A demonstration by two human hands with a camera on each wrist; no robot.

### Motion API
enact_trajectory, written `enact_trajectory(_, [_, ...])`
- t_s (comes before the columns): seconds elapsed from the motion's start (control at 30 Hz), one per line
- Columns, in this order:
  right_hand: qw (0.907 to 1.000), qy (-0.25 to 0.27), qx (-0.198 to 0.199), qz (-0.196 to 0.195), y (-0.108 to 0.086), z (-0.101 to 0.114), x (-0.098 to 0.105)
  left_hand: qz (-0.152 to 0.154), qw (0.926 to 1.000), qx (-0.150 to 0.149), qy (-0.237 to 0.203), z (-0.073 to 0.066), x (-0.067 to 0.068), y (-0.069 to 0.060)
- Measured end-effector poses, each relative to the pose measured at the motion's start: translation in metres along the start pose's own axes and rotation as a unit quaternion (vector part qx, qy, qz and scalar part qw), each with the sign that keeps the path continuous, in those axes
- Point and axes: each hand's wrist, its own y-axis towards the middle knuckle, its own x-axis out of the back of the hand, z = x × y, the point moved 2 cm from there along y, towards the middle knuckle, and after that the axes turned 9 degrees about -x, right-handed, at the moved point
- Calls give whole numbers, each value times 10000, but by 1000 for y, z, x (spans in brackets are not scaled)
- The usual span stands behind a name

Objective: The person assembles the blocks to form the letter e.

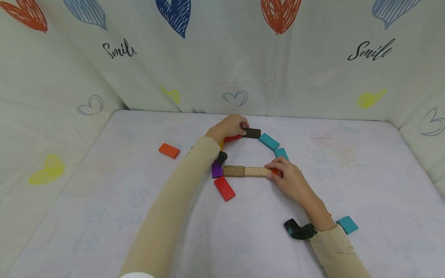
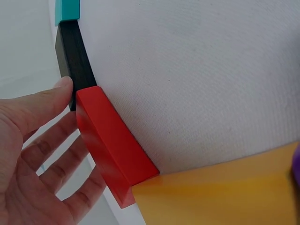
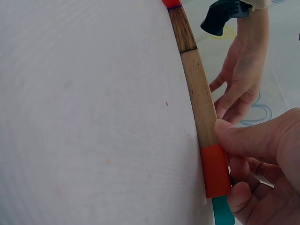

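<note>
Blocks form a ring on the white cloth. My left hand [image 1: 229, 126] [image 2: 42, 150] is at its far edge, the thumb touching the black block [image 1: 253, 133] [image 2: 77, 56] near its joint with a red block [image 2: 112, 136]; the other fingers lie loosely behind the red one. My right hand [image 1: 292, 181] [image 3: 267, 164] pinches the orange block [image 1: 274, 171] [image 3: 215, 171] where it meets a light wooden block [image 1: 255, 172] [image 3: 199, 89]. Joined to that is a darker wooden block [image 1: 233, 171] [image 3: 182, 28], beside a purple block [image 1: 217, 170].
Two teal blocks [image 1: 269, 141] curve along the ring's right side. A yellow block [image 2: 215, 192] adjoins the red one. Outside lie an orange block [image 1: 169, 150] at left, a red block [image 1: 225, 189] in front, and a teal block [image 1: 347, 224] by the right sleeve. Curtains stand behind.
</note>
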Motion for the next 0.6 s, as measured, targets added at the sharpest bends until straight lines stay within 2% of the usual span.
enact_trajectory(0.6, [10000,-71,15,-43,3,0,-2,178,9998,-46,83,3,2,2])
